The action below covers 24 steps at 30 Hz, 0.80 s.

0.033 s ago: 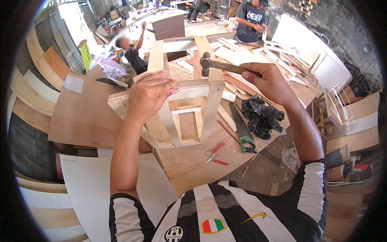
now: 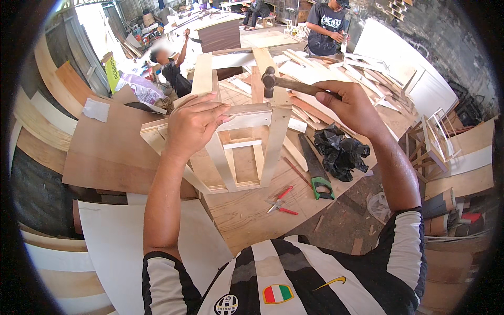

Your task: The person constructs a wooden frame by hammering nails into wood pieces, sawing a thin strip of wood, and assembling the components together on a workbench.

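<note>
In front of me a pale wooden frame [image 2: 226, 161] of nailed slats stands on a plywood work surface [image 2: 236, 220]. My left hand [image 2: 197, 122] is closed over its near top rail, left of the corner; some fingertips are hidden. My right hand [image 2: 350, 105] grips a hammer [image 2: 302, 86] by its wooden handle. The dark metal head hangs at the frame's right top corner; whether it touches the wood I cannot tell. On the surface to the right lie red-handled pliers [image 2: 282, 203], a green-handled saw [image 2: 317, 173] and a crumpled black plastic bag [image 2: 341, 152].
Many loose wood strips [image 2: 362, 79] are heaped beyond the frame to the right. Plywood sheets [image 2: 113, 142] lean at the left. One person [image 2: 176, 68] crouches at the back left; another [image 2: 325, 31] stands at the back. A small frame [image 2: 433, 139] stands at the right.
The hammer head has shifted very slightly, a touch to the right and upward. My left hand and the frame stay as they were.
</note>
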Motion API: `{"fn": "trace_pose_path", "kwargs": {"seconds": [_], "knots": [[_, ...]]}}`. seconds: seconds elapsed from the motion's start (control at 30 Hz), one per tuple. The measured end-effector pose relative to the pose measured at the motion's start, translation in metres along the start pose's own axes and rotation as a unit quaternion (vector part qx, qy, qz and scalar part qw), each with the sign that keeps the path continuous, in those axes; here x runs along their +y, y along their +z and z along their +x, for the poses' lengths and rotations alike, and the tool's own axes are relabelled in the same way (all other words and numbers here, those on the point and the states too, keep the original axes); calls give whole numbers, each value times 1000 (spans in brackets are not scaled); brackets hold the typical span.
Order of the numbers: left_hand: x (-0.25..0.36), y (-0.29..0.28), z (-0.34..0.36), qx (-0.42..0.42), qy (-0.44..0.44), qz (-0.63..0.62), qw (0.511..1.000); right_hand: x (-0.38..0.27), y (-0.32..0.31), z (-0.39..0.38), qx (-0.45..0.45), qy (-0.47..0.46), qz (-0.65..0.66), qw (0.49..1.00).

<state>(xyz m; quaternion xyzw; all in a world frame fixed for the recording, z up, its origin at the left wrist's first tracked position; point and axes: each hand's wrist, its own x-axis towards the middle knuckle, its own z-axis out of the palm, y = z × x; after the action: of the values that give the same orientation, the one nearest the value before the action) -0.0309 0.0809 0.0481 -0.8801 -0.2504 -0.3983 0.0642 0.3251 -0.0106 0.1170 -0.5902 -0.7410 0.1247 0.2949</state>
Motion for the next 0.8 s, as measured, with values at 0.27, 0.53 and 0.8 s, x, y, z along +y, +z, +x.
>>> {"fn": "trace_pose_path", "kwargs": {"seconds": [0.27, 0.53, 0.8], "knots": [[22, 0, 13, 12, 33, 79, 996, 22, 15, -5, 42, 27, 72, 996], [37, 4, 42, -40, 10, 135, 990, 44, 59, 6, 69, 1, 213, 975], [58, 31, 45, -70, -16, 105, 992, 59, 65, 16, 56, -44, 275, 959]]}}
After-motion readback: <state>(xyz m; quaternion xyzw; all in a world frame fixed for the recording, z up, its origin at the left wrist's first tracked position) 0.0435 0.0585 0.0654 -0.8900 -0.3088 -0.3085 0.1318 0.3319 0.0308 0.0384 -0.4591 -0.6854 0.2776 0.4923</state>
